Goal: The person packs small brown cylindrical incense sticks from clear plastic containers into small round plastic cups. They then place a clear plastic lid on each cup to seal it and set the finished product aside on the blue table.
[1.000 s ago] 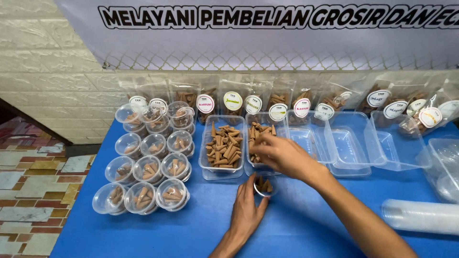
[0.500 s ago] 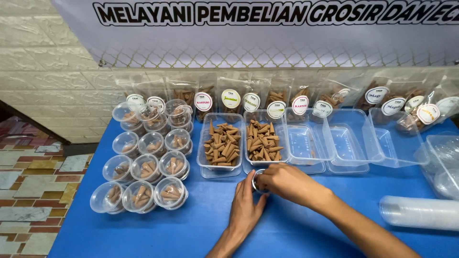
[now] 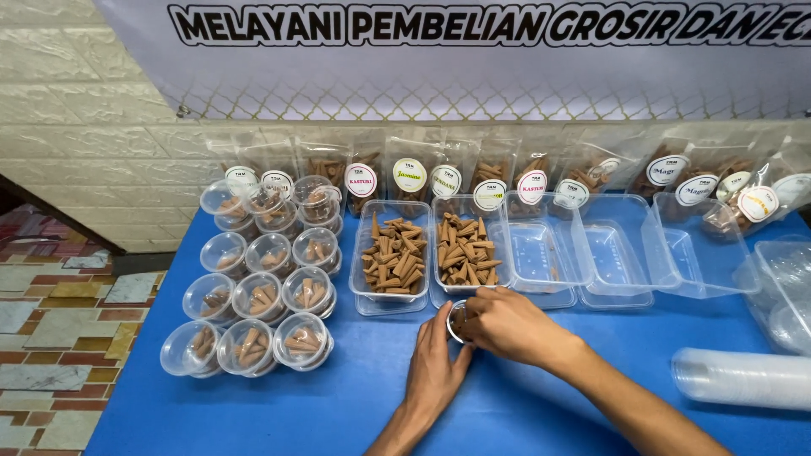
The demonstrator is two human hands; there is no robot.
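My right hand (image 3: 507, 325) is curled over a small clear round cup (image 3: 457, 321), fingers closed on its rim, and only a sliver of the cup shows between my two hands. My left hand (image 3: 435, 367) lies flat against the cup's near left side, fingers straight and loose, steadying it on the blue tabletop (image 3: 338, 405) rather than gripping it. Just beyond my knuckles sit two clear rectangular trays of brown cones (image 3: 463, 249), the second tray (image 3: 390, 257) to its left. Further right of my right hand stand empty clear trays (image 3: 617, 253) in a row. Well off to the left of my left hand is a cluster of small lidded cups (image 3: 258, 295) already holding cones. Behind the trays, labelled clear pouches (image 3: 410, 173) lean against the wall. Far to my right lies a sleeve of stacked clear lids (image 3: 743, 376).
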